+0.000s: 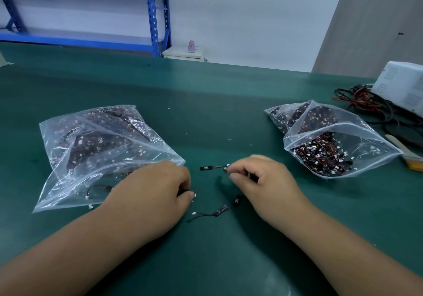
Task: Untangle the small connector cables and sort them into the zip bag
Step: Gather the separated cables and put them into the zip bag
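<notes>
Dark green worktop (206, 103), clear plastic, black-and-red cables (320, 156)
The zip bag (68, 188) at 9 o'clock and the second bag (370, 140) at 3 o'clock are clear, their cables speckled with white connectors; the shelf (155, 9) at 11 o'clock is blue.

1. Left hand (155, 195): mine, bare, broad across the back, knuckles rounded.
2. Left forearm (80, 245): bare from the wrist to the frame's edge, smooth.
3. Right hand (267, 181): mine, bare, fingers short and thick.
4. Thumbnail (234, 177), right hand: short, plain.
5. Right forearm (343, 245): bare, smooth.
</notes>
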Available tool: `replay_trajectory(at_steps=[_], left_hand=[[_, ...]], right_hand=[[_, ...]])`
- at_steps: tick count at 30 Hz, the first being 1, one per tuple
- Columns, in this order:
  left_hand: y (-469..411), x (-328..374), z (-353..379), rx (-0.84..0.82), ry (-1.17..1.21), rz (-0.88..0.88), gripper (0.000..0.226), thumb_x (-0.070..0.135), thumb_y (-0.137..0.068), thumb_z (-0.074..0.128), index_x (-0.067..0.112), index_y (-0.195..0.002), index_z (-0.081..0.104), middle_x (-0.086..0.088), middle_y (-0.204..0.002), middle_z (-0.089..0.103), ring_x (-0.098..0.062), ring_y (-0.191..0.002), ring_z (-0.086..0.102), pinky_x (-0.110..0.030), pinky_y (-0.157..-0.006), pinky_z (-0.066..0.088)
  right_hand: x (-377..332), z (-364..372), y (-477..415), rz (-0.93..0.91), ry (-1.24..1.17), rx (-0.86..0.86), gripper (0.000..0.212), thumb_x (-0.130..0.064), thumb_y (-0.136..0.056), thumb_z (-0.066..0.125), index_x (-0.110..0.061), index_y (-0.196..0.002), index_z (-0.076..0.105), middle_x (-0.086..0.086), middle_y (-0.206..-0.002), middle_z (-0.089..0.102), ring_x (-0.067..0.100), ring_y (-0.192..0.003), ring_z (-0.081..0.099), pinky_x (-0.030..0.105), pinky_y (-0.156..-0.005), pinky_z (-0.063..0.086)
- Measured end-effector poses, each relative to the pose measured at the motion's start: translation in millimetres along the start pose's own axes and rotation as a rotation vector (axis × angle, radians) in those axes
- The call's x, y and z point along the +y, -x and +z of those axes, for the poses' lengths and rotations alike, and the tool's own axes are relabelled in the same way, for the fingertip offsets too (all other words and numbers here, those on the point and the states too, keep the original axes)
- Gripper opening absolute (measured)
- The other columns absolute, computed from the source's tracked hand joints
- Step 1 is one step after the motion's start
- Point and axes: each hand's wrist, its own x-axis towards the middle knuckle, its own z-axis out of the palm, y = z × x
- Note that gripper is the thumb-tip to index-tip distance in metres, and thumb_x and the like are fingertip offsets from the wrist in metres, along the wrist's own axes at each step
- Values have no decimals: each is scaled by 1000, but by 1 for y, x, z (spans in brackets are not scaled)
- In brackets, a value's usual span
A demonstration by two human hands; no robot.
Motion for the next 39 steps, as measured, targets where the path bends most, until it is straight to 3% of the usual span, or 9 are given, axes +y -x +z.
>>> replay_trajectory(at_steps=[4, 9, 16, 22, 25, 29, 32, 36, 39], left_hand=[[-1, 4, 0, -33, 57, 17, 20, 51, -90, 54, 35, -80, 51, 17, -86, 52, 3, -81, 49, -16, -67, 37], [0, 5, 0, 6, 89, 2, 18, 50, -92, 52, 36, -82, 46, 18, -83, 54, 5, -78, 49, -14, -62, 34], [-1, 6, 0, 17, 170, -44, 16, 49, -91, 56, 39, -82, 48, 18, -75, 58, 4, -73, 52, -21, -61, 41], [0, 7, 2, 23, 223, -13, 10, 43, -92, 56, 38, -88, 49, 18, -76, 59, 3, -79, 51, -23, -65, 45], [1, 7, 3, 4, 238, 36, 7, 36, -92, 56, 39, -93, 49, 21, -81, 57, 4, -85, 50, -22, -70, 45], [3, 11, 4, -11, 257, 146, 8, 33, -90, 59, 37, -94, 53, 22, -81, 56, 4, -84, 50, -16, -70, 40], [4, 15, 1, -13, 296, 225, 11, 30, -86, 62, 37, -91, 54, 23, -80, 56, 4, -80, 51, -11, -67, 36], [6, 16, 0, -31, 344, 241, 13, 34, -88, 64, 39, -96, 55, 27, -90, 59, -1, -79, 55, -13, -65, 39], [7, 14, 3, -60, 339, 224, 33, 44, -88, 64, 46, -114, 44, 35, -106, 53, 2, -88, 54, -10, -74, 39]], right_hand=[[3, -3, -1, 72, -46, 33, 36, -15, -90, 68, -39, -116, 68, -26, -96, 60, 10, -74, 54, 22, -78, 46], [3, -14, 8, 103, 139, -120, 17, -33, -78, 72, -42, -85, 60, -20, -90, 57, 2, -85, 54, 40, -95, 44], [5, -19, 5, 128, 291, -183, 23, -34, -90, 68, -31, -71, 55, -12, -84, 54, 3, -81, 52, 38, -92, 43], [12, -12, -6, 94, 117, 76, 12, -18, -92, 67, -29, -88, 64, -14, -91, 52, -2, -78, 50, 18, -73, 39], [13, -8, -1, 58, 161, 119, 15, -18, -93, 64, -28, -105, 67, -17, -101, 51, 1, -80, 50, 28, -82, 44], [-8, -7, 16, -178, 53, -23, 20, -38, -88, 61, -28, -103, 69, -17, -91, 58, -2, -81, 53, 19, -73, 42], [-22, 2, 25, -258, 89, -167, 28, -52, -86, 55, -26, -92, 65, -12, -80, 58, 7, -78, 55, 31, -71, 47], [-21, 5, 24, -246, 55, -92, 32, -46, -91, 51, -20, -78, 64, -7, -72, 58, 12, -73, 56, 39, -66, 46], [-13, -1, 20, -192, 39, -17, 23, -40, -90, 56, -27, -70, 58, -13, -67, 55, 7, -70, 55, 29, -64, 45]])
